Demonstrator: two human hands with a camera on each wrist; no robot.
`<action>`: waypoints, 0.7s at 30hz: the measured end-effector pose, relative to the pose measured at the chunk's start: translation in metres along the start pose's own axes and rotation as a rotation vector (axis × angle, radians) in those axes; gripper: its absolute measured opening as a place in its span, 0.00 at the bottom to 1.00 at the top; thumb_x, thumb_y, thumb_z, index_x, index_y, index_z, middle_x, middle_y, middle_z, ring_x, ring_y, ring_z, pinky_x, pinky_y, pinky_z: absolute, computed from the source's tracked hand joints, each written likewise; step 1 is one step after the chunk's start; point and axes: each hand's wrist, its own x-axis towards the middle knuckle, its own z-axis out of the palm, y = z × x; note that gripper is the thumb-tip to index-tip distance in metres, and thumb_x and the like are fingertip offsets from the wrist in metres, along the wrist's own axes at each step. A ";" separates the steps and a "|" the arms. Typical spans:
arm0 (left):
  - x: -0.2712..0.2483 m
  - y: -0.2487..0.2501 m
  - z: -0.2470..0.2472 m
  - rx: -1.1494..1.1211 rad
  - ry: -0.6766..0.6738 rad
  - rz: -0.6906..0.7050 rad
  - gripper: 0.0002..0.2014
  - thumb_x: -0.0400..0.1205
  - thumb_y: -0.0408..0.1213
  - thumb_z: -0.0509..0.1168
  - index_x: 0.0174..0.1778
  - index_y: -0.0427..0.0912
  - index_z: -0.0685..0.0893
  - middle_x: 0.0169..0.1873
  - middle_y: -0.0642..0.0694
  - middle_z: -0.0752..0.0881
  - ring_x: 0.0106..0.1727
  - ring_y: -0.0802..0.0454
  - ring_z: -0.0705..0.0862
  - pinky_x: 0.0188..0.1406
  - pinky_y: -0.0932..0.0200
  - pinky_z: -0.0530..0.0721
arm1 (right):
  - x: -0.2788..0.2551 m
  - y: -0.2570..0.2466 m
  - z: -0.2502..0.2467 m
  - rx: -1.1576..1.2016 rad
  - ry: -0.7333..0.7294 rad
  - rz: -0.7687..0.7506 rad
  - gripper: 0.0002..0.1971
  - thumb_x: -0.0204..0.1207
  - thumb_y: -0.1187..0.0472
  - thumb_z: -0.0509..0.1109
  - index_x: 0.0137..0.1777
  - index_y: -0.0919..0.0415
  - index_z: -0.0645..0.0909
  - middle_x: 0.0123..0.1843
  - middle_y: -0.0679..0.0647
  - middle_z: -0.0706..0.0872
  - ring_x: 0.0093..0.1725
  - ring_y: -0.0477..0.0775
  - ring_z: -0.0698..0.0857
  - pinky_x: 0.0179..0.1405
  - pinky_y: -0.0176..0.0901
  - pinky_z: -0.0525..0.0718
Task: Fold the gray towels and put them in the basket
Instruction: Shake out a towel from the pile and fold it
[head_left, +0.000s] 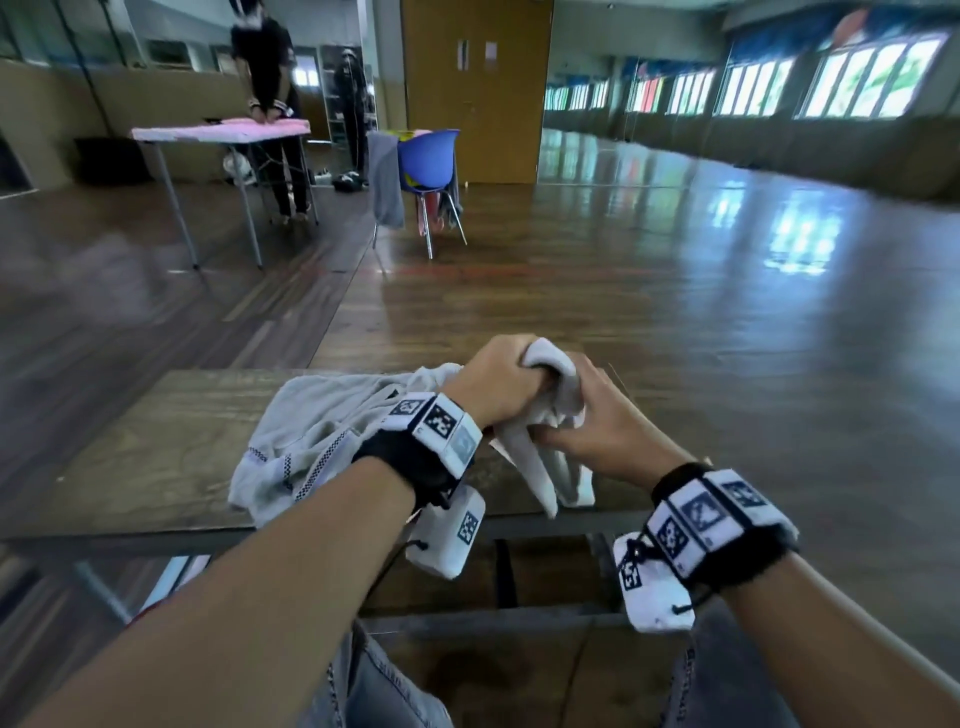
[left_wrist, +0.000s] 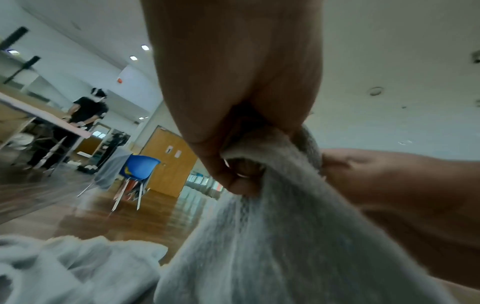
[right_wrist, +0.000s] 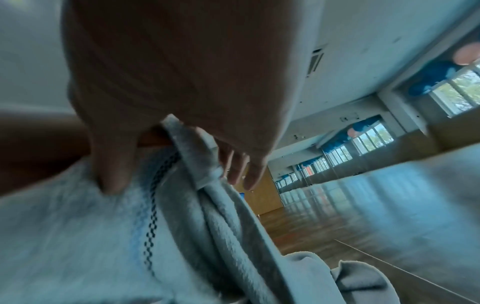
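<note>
Left hand (head_left: 498, 382) is clenched round the bunched top of a pale gray terry towel (head_left: 540, 457), fingers curled over the cloth; the left wrist view shows its fingertips (left_wrist: 241, 174) tucked into a fold of the fabric. Right hand (head_left: 605, 421) is just beside it, touching the same towel lower down, with the thumb (right_wrist: 114, 164) pressed against the cloth and the other fingers only loosely bent alongside a hanging fold. Both wrists carry black straps with white marker blocks (head_left: 441, 423).

From the two hands the gray towel hangs down, its lower end reaching the near edge of the brown wooden counter (head_left: 156, 447). A second pale gray towel with a dark checkered stripe (head_left: 306, 436) lies crumpled on the counter, to the left of the hands and partly under the left forearm.

Beyond the counter, on the glossy wooden floor (head_left: 675, 291), stands a blue plastic chair (head_left: 428, 158) draped with gray cloth. Farther left, a person in black (head_left: 267, 67) leans on a folding table with a pink cover (head_left: 218, 132).
</note>
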 end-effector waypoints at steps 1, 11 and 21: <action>0.001 0.004 0.001 0.049 -0.062 0.003 0.06 0.75 0.27 0.64 0.38 0.43 0.83 0.34 0.50 0.86 0.36 0.55 0.82 0.39 0.55 0.81 | -0.002 0.000 0.001 -0.031 0.032 0.017 0.32 0.63 0.50 0.80 0.69 0.40 0.75 0.63 0.46 0.81 0.64 0.49 0.80 0.60 0.47 0.80; 0.002 0.007 -0.039 0.309 0.168 0.002 0.10 0.69 0.41 0.66 0.42 0.47 0.90 0.39 0.45 0.92 0.45 0.44 0.89 0.45 0.54 0.85 | -0.014 -0.013 -0.068 -0.320 0.367 0.121 0.08 0.70 0.52 0.64 0.48 0.45 0.81 0.45 0.47 0.89 0.49 0.59 0.87 0.49 0.59 0.87; -0.012 0.034 -0.016 0.281 0.169 0.104 0.06 0.79 0.33 0.63 0.41 0.41 0.85 0.37 0.43 0.88 0.45 0.39 0.85 0.43 0.50 0.81 | -0.023 -0.019 -0.036 -0.225 0.409 0.007 0.05 0.73 0.60 0.65 0.45 0.47 0.74 0.36 0.45 0.84 0.36 0.47 0.82 0.29 0.41 0.74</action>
